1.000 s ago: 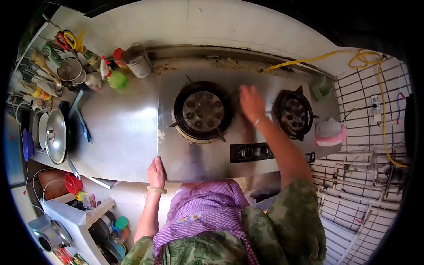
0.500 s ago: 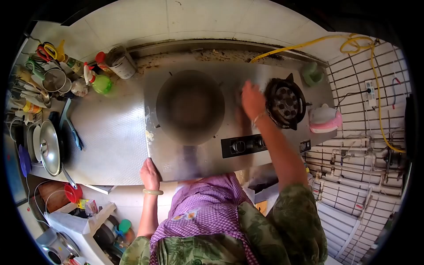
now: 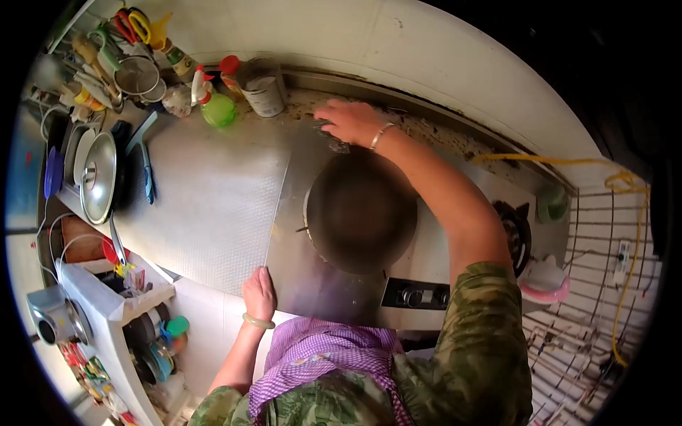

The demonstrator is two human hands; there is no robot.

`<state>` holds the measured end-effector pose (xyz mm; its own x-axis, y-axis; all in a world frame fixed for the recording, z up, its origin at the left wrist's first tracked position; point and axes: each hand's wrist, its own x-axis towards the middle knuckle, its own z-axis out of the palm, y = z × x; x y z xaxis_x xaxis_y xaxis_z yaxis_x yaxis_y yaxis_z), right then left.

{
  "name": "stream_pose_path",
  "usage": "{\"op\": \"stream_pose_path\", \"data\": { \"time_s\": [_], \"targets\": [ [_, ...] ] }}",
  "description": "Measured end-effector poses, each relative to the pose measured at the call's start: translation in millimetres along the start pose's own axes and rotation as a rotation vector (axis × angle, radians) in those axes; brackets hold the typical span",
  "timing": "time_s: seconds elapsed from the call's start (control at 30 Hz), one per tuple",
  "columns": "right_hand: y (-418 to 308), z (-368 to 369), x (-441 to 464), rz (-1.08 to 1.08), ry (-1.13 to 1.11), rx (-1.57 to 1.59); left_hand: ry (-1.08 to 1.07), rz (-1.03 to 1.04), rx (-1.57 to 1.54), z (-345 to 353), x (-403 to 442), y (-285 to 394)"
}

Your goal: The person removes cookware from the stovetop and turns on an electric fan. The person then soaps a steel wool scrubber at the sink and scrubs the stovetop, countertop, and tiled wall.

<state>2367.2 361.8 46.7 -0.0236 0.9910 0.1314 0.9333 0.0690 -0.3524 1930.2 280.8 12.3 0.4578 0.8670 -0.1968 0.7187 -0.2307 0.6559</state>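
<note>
My left hand (image 3: 259,293) is at the front edge of the steel stovetop (image 3: 302,287), thumb on top and fingers closed at the seam with the textured steel counter. My right hand (image 3: 349,122) reaches to the back left of the stovetop, palm down with fingers curled. Beneath its fingers shows a small greyish, shiny crumpled thing (image 3: 338,146); its kind is unclear. Just in front of this hand, a dark round pan-like thing (image 3: 361,213) covers the left burner. The black control panel (image 3: 415,295) with knobs lies nearer my body.
A green spray bottle (image 3: 217,110) and a tin (image 3: 264,96) stand at the back left. A metal lid (image 3: 99,177) and a blue-handled squeegee-like tool (image 3: 147,167) are farther left. The right burner (image 3: 517,238) is partly behind my right arm. A yellow hose (image 3: 540,160) runs along the back right.
My right hand has moved from beside the right burner to the back left, beyond the dark round thing. My left hand stays at the front edge. The view has turned left.
</note>
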Motion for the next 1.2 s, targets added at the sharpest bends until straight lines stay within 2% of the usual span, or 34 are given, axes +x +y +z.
{"op": "stream_pose_path", "data": {
  "time_s": [0.07,0.17,0.27,0.37,0.47,0.57,0.67,0.77,0.83,0.9,0.97,1.03,1.07,1.2],
  "targets": [
    [-10,7,23,-0.039,-0.005,0.025,0.000,-0.041,-0.047,0,-2,4],
    [2,-5,-6,-0.049,0.058,0.071,-0.021,-0.049,-0.041,-8,-3,9],
    [2,-21,-18,0.075,-0.042,0.002,-0.027,-0.071,-0.038,-5,0,6],
    [-9,3,33,-0.016,0.000,0.039,-0.034,-0.087,-0.023,-3,-3,5],
    [-18,12,64,0.012,-0.074,0.003,-0.035,-0.092,-0.007,-6,0,6],
    [-8,1,27,-0.024,-0.050,-0.007,-0.073,-0.120,-0.034,-8,-5,6],
    [-7,-20,7,0.077,-0.180,-0.046,-0.063,-0.128,-0.071,-6,0,8],
    [-16,6,40,-0.010,-0.104,-0.076,-0.079,-0.111,-0.042,-6,-3,5],
    [-15,3,47,0.012,-0.105,-0.028,-0.077,-0.104,-0.016,-5,4,0],
    [-10,2,23,0.070,-0.071,-0.003,-0.108,-0.139,-0.013,-1,-9,-7],
    [32,-9,-20,0.112,0.035,-0.012,-0.084,-0.130,-0.014,-1,-4,-4],
    [51,-37,-83,0.438,-0.145,-0.173,-0.106,-0.117,-0.072,-4,-2,1],
    [63,-47,-117,0.479,-0.104,-0.190,-0.093,-0.084,-0.071,-4,0,1],
    [19,-43,-164,0.658,0.111,-0.277,-0.042,-0.032,-0.091,-1,-2,-5]
  ]
}}
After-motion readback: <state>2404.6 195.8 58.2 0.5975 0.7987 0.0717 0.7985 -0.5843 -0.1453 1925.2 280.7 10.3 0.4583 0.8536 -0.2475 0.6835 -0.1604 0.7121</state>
